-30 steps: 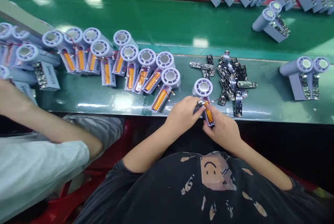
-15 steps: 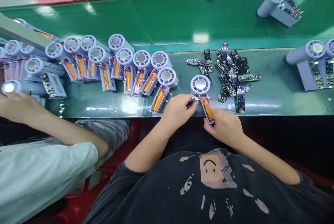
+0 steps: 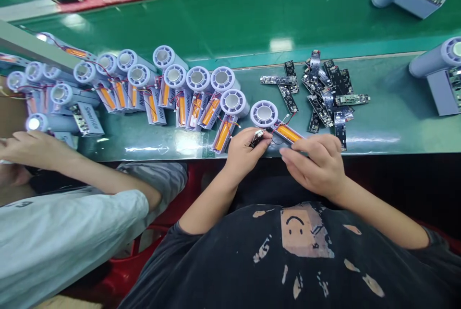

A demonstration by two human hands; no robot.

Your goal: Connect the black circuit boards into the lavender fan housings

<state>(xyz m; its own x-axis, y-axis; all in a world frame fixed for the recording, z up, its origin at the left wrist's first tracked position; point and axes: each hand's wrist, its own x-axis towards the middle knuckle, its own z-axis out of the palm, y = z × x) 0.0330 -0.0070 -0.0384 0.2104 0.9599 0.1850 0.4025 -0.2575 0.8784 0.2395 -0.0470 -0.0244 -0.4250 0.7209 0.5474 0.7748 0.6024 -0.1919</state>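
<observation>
The purple housing (image 3: pixel 264 113) rests on the tabletop (image 3: pixel 382 131) in front of the person, its round end to the left, its slot slanting off to the right with an orange cell (image 3: pixel 288 132) in it and a white plug (image 3: pixel 287 118) on thin wires standing up beside it. The left hand (image 3: pixel 243 150) pinches a small circuit board (image 3: pixel 257 139), its light end up, just beside the round end. The right hand (image 3: pixel 320 162) has its fingers loosely bent at the slot's far end; whether they touch it or nip a thin wire, I cannot tell at this blur. The step in hand looks like wiring the board to the cell; the next move would seem to call for a steady board and a fine pinch on the plug, without tugging the leads. Farther out, similar wired housings (image 3: pixel 197 78) crowd to the left, loose boards (image 3: pixel 320 107) lie heaped to the right, and a co-worker's hand (image 3: pixel 36 150) is at the left edge
</observation>
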